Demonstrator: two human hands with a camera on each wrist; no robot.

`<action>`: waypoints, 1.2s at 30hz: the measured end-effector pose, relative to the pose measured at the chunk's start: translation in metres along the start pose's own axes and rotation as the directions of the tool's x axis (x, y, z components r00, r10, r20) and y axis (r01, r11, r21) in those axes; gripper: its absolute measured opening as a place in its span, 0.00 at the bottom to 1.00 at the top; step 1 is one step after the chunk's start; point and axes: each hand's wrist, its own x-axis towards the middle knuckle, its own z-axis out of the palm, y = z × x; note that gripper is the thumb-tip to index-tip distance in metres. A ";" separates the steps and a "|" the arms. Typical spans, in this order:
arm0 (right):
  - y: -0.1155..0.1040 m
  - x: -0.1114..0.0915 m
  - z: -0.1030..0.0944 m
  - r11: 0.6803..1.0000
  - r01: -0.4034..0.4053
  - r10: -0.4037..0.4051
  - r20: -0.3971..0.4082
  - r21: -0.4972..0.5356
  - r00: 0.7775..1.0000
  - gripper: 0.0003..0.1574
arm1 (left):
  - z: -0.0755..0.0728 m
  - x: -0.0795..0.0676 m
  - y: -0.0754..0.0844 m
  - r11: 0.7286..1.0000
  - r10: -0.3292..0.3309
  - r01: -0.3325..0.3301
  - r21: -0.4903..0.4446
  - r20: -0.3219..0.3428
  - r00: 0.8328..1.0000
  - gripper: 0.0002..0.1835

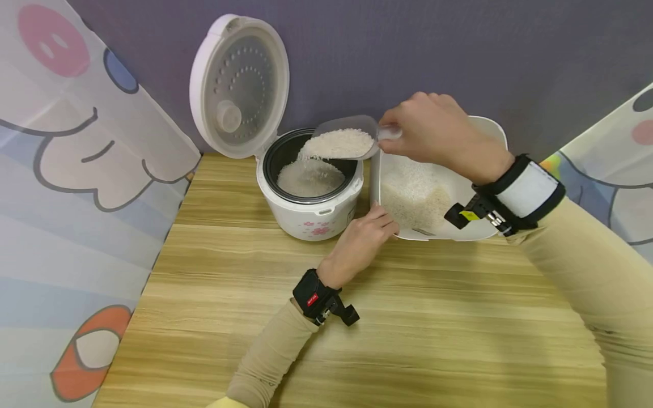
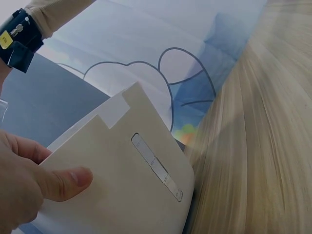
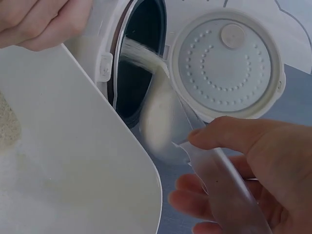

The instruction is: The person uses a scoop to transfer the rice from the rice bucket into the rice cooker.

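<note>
My right hand (image 1: 425, 133) grips the handle of a clear plastic scoop (image 3: 165, 114), tilted over the open rice cooker (image 1: 311, 218). White rice (image 1: 342, 143) fills the scoop and streams off its lip into the dark inner pot (image 1: 278, 161), where more rice lies heaped. With its thumb outside and fingers over the rim, my left hand (image 1: 359, 246) holds the near left corner of a white rice bin (image 2: 122, 180). Loose rice (image 1: 418, 204) covers part of the bin's floor.
The cooker's lid (image 1: 245, 90) stands raised at the back left. Behind everything rises a grey wall (image 1: 459, 51), with cartoon-printed sheets (image 1: 76, 243) on both sides. Cooker and bin stand close together on the wooden table (image 1: 408, 328).
</note>
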 end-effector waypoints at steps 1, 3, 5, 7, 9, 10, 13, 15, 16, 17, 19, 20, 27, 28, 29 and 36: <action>-0.001 0.001 0.001 1.000 0.007 -0.007 -0.011 -0.011 1.000 0.18 | 0.000 0.000 0.000 1.000 0.001 -0.001 0.003 0.001 1.000 0.10; -0.003 0.002 0.002 0.999 0.024 -0.025 -0.035 -0.032 0.999 0.17 | 0.000 0.000 0.000 1.000 0.000 0.000 0.008 0.000 1.000 0.10; -0.005 0.002 0.004 0.998 0.037 -0.039 -0.058 -0.047 0.998 0.15 | 0.000 0.000 0.000 1.000 0.000 0.000 0.009 -0.003 1.000 0.10; -0.006 0.003 0.006 0.997 0.044 -0.049 -0.073 -0.062 0.996 0.15 | 0.000 0.000 0.000 1.000 0.002 -0.002 0.011 -0.007 1.000 0.11; -0.006 0.003 0.007 0.996 0.049 -0.055 -0.078 -0.073 0.995 0.15 | -0.001 0.000 0.000 1.000 0.002 -0.002 0.008 -0.008 1.000 0.11; -0.006 0.003 0.008 0.996 0.052 -0.059 -0.085 -0.079 0.995 0.15 | -0.001 0.000 0.000 1.000 0.002 -0.002 0.006 -0.007 1.000 0.12; -0.008 0.002 0.011 0.991 0.072 -0.085 -0.116 -0.111 0.990 0.15 | -0.001 -0.001 0.001 1.000 0.001 -0.001 0.008 -0.003 1.000 0.12; -0.010 0.002 0.014 0.985 0.095 -0.117 -0.156 -0.143 0.981 0.14 | -0.001 -0.001 0.001 1.000 -0.002 0.002 0.012 -0.001 1.000 0.12; -0.011 0.002 0.015 0.981 0.109 -0.138 -0.181 -0.163 0.974 0.13 | -0.001 -0.001 0.001 1.000 -0.003 0.003 0.015 -0.001 1.000 0.12; -0.012 0.002 0.017 0.975 0.123 -0.160 -0.202 -0.185 0.966 0.12 | -0.001 -0.001 0.001 1.000 -0.003 0.003 0.017 -0.001 1.000 0.12; -0.013 0.001 0.020 0.961 0.150 -0.206 -0.237 -0.232 0.950 0.12 | 0.000 -0.002 0.001 1.000 -0.005 0.005 0.019 0.000 1.000 0.12; -0.014 0.001 0.021 0.954 0.162 -0.226 -0.247 -0.254 0.942 0.11 | 0.000 -0.002 0.002 1.000 -0.006 0.006 0.019 0.001 1.000 0.12; -0.021 -0.001 0.032 0.897 0.219 -0.344 -0.295 -0.384 0.892 0.12 | -0.001 -0.002 0.002 1.000 -0.008 0.008 0.020 0.004 1.000 0.12; -0.022 -0.001 0.034 0.887 0.222 -0.356 -0.294 -0.404 0.887 0.13 | -0.001 -0.002 0.002 1.000 -0.007 0.007 0.020 0.004 1.000 0.11; -0.022 -0.002 0.035 0.877 0.226 -0.368 -0.291 -0.424 0.883 0.13 | -0.001 -0.002 0.002 1.000 -0.006 0.006 0.021 0.004 1.000 0.11; -0.022 -0.005 0.040 0.811 0.242 -0.438 -0.279 -0.533 0.855 0.17 | -0.002 -0.002 0.002 0.999 -0.005 0.005 0.032 0.003 1.000 0.10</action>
